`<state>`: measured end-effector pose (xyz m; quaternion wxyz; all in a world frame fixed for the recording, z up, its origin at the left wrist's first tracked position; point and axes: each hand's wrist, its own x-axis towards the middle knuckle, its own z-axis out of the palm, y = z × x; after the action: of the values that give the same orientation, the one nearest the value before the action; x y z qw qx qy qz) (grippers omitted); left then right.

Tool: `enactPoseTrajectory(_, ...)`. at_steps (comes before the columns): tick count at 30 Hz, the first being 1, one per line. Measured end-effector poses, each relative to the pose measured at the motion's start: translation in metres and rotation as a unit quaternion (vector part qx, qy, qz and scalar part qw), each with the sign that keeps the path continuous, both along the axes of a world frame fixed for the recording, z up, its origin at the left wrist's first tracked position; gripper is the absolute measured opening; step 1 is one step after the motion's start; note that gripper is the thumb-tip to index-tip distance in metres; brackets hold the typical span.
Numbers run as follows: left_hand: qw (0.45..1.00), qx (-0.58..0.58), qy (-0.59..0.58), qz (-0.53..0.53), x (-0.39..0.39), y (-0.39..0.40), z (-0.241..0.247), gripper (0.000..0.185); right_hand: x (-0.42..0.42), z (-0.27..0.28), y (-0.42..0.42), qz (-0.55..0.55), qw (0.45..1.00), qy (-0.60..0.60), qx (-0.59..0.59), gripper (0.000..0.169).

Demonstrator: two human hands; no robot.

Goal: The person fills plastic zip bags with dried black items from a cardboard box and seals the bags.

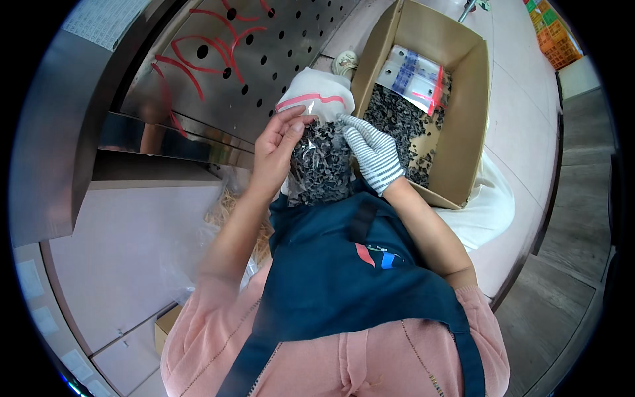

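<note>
A clear zip bag filled with dark dried flakes, which look like dried wood ear fungus, rests against my lap. Its upper part is see-through, with a red strip crossing it over white cloth. My bare left hand grips the bag's left edge between thumb and fingers, just below the strip. On the other edge, my right hand, in a grey-and-white striped glove, pinches the plastic near the top of the contents. Right of it stands an open cardboard box with loose dark flakes over its bottom.
Inside the box lies a stack of flat plastic bags with blue print and red strips. A perforated metal panel with red marks rises at the left. A bag of tan strips sits beside my left forearm. Orange crates stand far right.
</note>
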<state>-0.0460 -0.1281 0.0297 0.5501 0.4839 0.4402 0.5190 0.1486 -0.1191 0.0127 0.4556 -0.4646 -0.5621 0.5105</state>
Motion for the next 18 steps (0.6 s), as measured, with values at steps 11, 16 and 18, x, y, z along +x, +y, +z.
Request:
enactPoseTrajectory(11, 0.991, 0.046, 0.099, 0.074, 0.01, 0.004, 0.003, 0.035, -0.014, 0.001, 0.008, -0.025, 0.999, 0.024, 0.003, 0.02)
enactPoseTrajectory(16, 0.992, 0.008, 0.097, 0.084, -0.002, 0.012, 0.003, 0.043, -0.011, -0.003, 0.013, -0.062, 0.989, 0.109, -0.083, 0.017)
enactPoseTrajectory(18, 0.995, 0.008, 0.083, 0.062, 0.002, 0.013, 0.009, 0.043, -0.015, -0.002, 0.012, -0.037, 0.995, 0.082, -0.035, 0.019)
